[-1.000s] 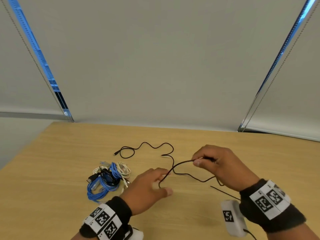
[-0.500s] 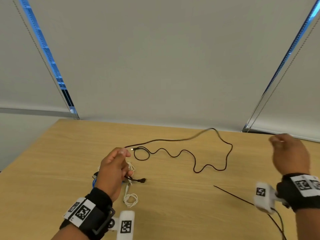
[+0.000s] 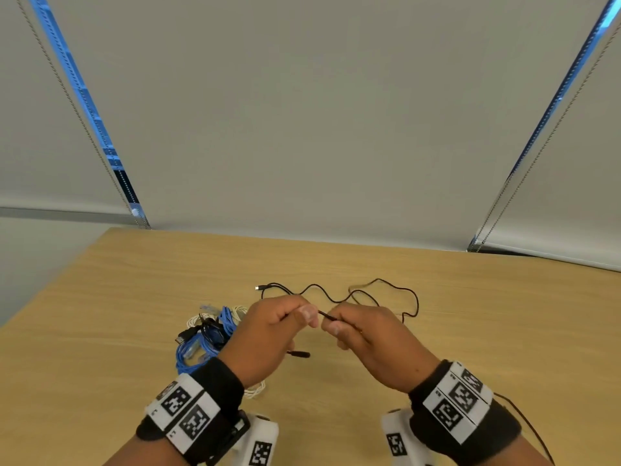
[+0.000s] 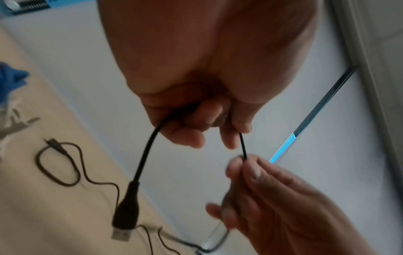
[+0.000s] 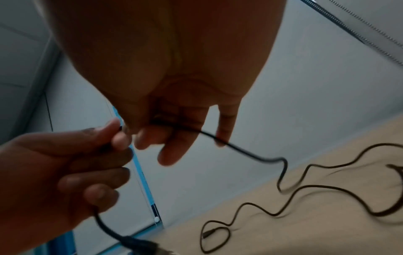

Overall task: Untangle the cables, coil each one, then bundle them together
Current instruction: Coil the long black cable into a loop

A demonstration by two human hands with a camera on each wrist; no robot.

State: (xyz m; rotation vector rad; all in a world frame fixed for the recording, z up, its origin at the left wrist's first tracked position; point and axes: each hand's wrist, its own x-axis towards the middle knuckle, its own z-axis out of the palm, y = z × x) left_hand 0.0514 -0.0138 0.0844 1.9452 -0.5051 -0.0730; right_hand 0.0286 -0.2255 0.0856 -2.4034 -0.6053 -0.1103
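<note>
A: Largest item?
B: Wooden table [image 3: 504, 331], lower frame; tangled cable pile [image 3: 205, 338] at lower left.
A: Hands?
B: Left hand [image 3: 268, 338] and right hand [image 3: 373, 341], frame centre, each pinching the black cable [image 3: 369, 294].

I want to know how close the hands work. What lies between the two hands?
Only a short taut stretch of the black cable spans the gap between the left hand and right hand, clearest in the head view.

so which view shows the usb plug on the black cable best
The left wrist view: the USB plug hangs large below the left hand, its metal end visible though blurred. The head view shows only its dark tip beside that hand; the right wrist view cuts it off at the bottom edge.
</note>
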